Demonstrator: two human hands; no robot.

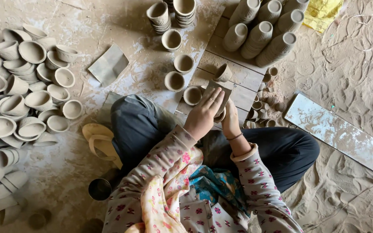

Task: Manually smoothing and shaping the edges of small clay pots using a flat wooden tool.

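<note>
I sit cross-legged on a sandy floor. My left hand [203, 114] presses a grey piece of sandpaper [218, 94] flat against a small clay cup [220, 116]. My right hand [231, 119] grips that cup from beneath, mostly hidden under the paper and my left hand. Several loose clay cups [174, 80] stand just beyond my hands on a wooden board [238, 80].
A large heap of unfired clay cups [26, 90] fills the left side. Stacked cup columns [260, 34] lie at the top right. A spare grey sheet [109, 64], a sandal [100, 140], a dark tin [99, 189] and a long pale plank [342, 133] lie around me.
</note>
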